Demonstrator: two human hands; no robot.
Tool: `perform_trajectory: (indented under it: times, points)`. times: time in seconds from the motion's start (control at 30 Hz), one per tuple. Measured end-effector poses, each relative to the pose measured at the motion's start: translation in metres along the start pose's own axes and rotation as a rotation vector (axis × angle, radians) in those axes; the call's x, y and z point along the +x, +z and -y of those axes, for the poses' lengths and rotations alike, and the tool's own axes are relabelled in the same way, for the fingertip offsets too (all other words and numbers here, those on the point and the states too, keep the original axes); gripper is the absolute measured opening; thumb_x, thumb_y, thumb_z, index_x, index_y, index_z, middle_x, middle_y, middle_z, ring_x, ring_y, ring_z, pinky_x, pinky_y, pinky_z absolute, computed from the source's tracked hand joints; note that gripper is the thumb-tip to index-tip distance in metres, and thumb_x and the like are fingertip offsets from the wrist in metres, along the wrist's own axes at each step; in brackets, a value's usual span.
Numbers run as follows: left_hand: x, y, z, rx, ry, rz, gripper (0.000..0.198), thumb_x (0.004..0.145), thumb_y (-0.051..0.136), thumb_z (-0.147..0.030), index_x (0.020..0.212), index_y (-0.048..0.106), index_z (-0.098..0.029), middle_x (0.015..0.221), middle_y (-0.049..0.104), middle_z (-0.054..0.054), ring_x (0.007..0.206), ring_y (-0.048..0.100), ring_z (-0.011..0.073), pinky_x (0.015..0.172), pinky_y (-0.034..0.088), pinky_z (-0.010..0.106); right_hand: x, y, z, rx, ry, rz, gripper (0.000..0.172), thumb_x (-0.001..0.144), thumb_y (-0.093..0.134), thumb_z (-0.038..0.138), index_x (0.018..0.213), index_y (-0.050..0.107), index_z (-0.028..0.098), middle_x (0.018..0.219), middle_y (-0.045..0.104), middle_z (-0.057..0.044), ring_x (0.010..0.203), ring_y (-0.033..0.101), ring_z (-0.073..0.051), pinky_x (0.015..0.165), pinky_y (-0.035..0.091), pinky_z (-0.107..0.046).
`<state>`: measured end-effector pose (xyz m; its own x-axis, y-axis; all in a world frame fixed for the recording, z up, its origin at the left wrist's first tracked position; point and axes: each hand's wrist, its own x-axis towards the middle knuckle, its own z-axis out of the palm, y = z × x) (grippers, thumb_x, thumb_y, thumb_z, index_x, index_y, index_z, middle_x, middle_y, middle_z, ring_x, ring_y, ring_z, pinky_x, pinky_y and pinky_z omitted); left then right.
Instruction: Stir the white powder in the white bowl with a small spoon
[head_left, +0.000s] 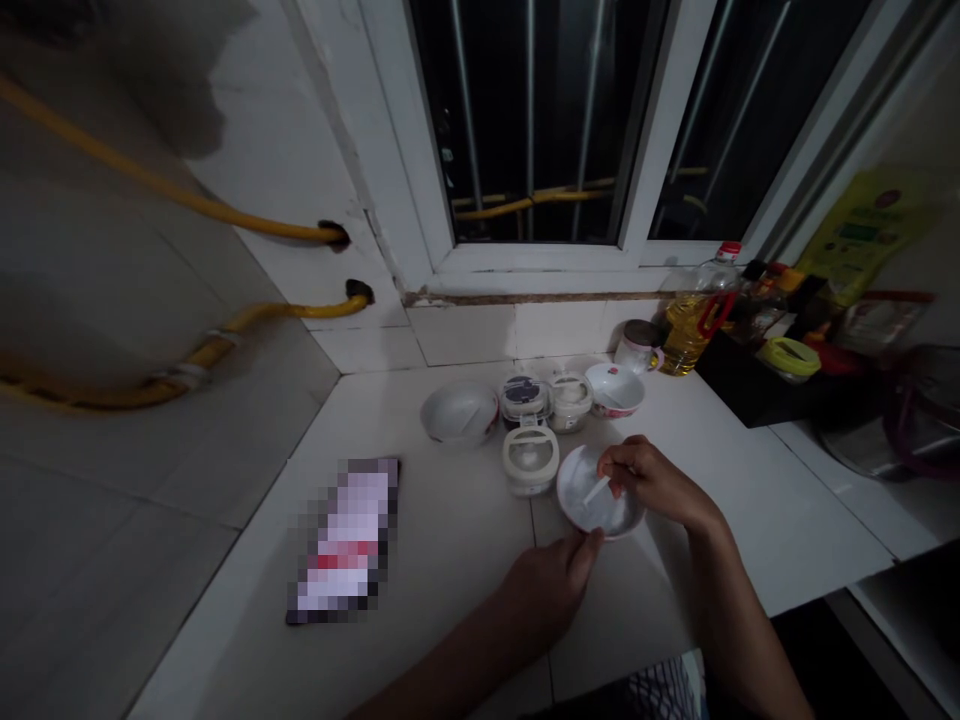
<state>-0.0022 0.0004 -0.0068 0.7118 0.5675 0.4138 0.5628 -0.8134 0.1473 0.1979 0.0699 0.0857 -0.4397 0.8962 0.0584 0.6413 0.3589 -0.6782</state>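
A small white bowl rests on the white tiled counter, its rim pinkish. My left hand grips the near rim of this bowl, thumb on top. Over the bowl's right side, my right hand is closed on the handle of a small white spoon that dips into the bowl. What lies in the bowl looks pale and is too dim to make out. Just left of the bowl stands a lidded clear jar. Behind it are a jar with dark contents and a jar with pale contents.
A wide bowl and a floral bowl stand at the back. A glass mug, an oil bottle and a black condiment tray line the right. A blurred-out phone-like device lies left. A metal pot sits far right.
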Motion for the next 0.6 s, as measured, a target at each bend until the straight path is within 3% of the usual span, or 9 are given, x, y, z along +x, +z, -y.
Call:
perform_trajectory:
  times: [0.2,0.4,0.6]
  points:
    - [0.000,0.001,0.000,0.014,0.020,-0.045,0.040,0.087,0.036,-0.007,0.127,0.043,-0.005,0.100,0.066,0.018,0.076,0.068,0.0204,0.059,0.057,0.029,0.000,-0.006,-0.005,0.416,0.176,0.014,0.016,0.077,0.053,0.027,0.072,0.062,0.016,0.053,0.059,0.002,0.050,0.053,-0.013,0.055,0.041,-0.025]
    - [-0.001,0.001,0.000,0.028,0.006,-0.023,0.041,0.086,0.038,-0.007,0.127,0.043,-0.007,0.102,0.067,0.018,0.077,0.069,0.0216,0.057,0.057,0.030,0.001,-0.016,-0.004,0.601,0.280,-0.086,0.017,0.068,0.062,0.033,0.068,0.063,0.016,0.052,0.059,0.002,0.050,0.052,-0.012,0.059,0.042,-0.027]
    - [-0.001,0.000,0.000,0.023,0.015,-0.018,0.042,0.087,0.038,-0.006,0.129,0.041,-0.006,0.103,0.066,0.018,0.079,0.068,0.0212,0.060,0.057,0.030,0.005,-0.013,0.001,0.621,0.248,-0.217,0.018,0.072,0.061,0.035,0.069,0.062,0.017,0.051,0.059,0.001,0.054,0.054,-0.014,0.065,0.044,-0.029]
